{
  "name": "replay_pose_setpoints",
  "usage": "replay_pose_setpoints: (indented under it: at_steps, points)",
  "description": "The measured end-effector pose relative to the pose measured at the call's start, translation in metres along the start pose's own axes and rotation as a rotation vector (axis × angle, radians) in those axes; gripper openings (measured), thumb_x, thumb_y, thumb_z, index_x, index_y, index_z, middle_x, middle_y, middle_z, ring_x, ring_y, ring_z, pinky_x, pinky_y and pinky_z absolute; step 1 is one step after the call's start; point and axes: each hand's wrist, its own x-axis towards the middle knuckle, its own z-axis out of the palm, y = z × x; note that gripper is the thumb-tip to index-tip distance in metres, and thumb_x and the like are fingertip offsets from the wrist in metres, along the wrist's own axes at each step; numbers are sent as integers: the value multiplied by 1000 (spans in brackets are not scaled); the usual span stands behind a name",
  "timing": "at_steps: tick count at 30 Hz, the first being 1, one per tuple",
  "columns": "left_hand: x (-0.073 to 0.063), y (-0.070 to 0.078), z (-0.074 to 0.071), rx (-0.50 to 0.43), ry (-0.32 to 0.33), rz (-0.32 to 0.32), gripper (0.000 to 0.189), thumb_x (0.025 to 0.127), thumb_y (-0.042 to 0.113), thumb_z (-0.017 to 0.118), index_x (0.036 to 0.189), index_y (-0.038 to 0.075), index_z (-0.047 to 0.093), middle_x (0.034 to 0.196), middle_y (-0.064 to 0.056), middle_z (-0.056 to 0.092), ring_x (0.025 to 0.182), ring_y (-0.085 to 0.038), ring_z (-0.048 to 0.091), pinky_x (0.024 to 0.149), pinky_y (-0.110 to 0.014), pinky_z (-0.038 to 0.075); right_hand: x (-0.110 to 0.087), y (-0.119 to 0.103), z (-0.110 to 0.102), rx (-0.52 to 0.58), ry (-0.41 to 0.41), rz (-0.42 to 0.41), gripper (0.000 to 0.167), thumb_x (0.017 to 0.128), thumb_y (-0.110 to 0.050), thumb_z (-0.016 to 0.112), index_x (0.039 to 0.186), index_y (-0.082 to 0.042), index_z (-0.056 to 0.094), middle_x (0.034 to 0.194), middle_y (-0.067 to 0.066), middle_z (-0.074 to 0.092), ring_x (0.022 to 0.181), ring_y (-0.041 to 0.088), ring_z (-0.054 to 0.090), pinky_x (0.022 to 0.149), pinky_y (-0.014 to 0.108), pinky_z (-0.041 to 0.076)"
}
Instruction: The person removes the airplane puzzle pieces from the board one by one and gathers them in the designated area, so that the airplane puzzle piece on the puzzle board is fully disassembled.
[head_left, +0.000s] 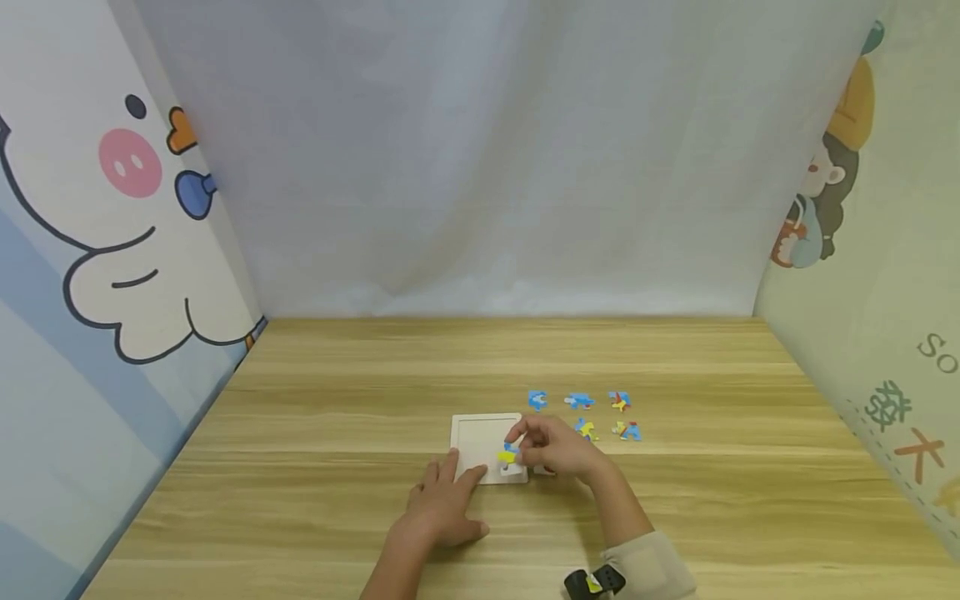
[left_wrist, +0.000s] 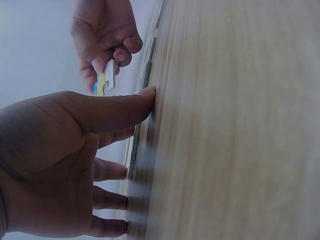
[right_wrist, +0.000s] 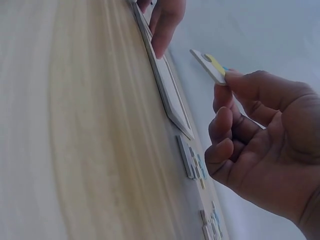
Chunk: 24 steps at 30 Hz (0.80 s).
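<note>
A puzzle piece (head_left: 507,457) in white, yellow and blue is pinched between the thumb and fingers of my right hand (head_left: 558,446). In the right wrist view, the piece (right_wrist: 207,65) is tilted and raised above the square puzzle tray (head_left: 476,437). The tray is pale, with a raised rim and a bare inside. My left hand (head_left: 444,504) rests at the tray's lower left corner, its fingers spread. In the left wrist view, the left thumb (left_wrist: 125,110) lies along the near edge of the tray.
Several loose puzzle pieces (head_left: 579,401) lie in rows to the right of the tray. One more piece (head_left: 544,471) is partly covered by the right hand. A white curtain (head_left: 487,167) closes off the table's far edge, and printed panels flank both sides.
</note>
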Motion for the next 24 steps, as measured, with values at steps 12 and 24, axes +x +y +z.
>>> replay_pose_setpoints:
  at_steps: [12, 24]
  points:
    - [3, -1, 2, 0, 19, 17, 68, 73, 28, 77, 133, 10, 50, 145, -27, 23, 128, -53, 17, 92, -69, 23, -14, 0, -13, -16, 42, 0, 22, 83, 7, 53, 104, 4, 57, 72, 8, 57, 58, 15, 46, 51, 23, 37]
    - [4, -1, 2, -25, 25, -1, 68, 74, 26, 78, 133, 11, 50, 146, -27, 22, 129, -53, 15, 94, -68, 22, -30, 8, -36, -72, 97, 0, 22, 85, 2, 58, 106, 3, 58, 76, 6, 57, 67, 21, 52, 53, 32, 46]
